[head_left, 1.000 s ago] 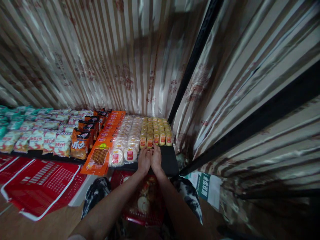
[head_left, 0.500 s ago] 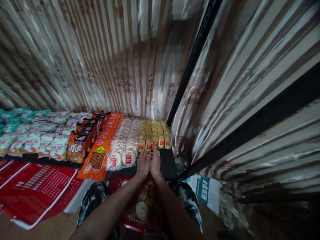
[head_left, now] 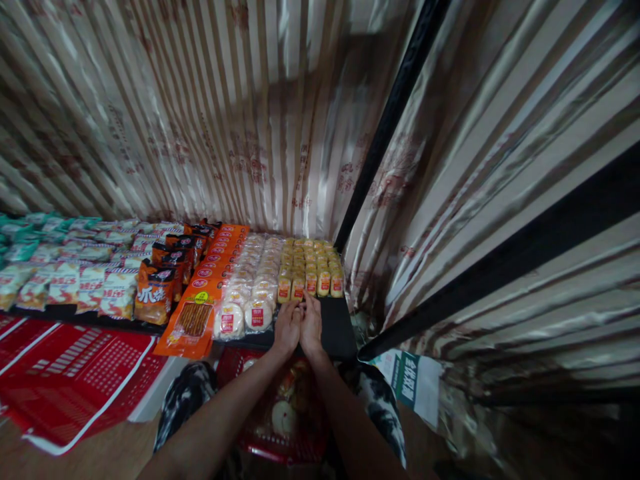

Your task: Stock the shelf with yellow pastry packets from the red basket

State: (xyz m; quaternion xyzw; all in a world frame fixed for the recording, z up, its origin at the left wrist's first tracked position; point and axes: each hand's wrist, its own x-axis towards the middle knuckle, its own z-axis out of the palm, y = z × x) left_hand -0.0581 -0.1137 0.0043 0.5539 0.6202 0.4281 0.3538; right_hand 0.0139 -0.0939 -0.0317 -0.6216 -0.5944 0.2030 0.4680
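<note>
My left hand [head_left: 289, 327] and my right hand [head_left: 311, 325] are side by side at the shelf's front edge, thumbs close together. Both have their fingers drawn together and curled; whatever is between them is hidden. Just beyond the fingertips stands the front row of small yellow packaged cakes [head_left: 298, 288] with red labels, and my right index finger reaches up to them. Left of my hands are round white packaged pastries [head_left: 257, 316], flat in clear wrap with red labels, in stacked rows.
Orange stick-snack packs [head_left: 193, 319], orange-black bags [head_left: 153, 297] and white snack bags [head_left: 119, 293] line the black shelf [head_left: 337, 327] leftward. Below are a red basket [head_left: 85, 380] and another red basket [head_left: 280, 453] holding goods between my knees. Black posts [head_left: 390, 127] and a striped curtain [head_left: 280, 167] stand behind.
Both hands stay in nearly the same place by the yellow cakes. The view has shifted very slightly; no item has visibly moved.
</note>
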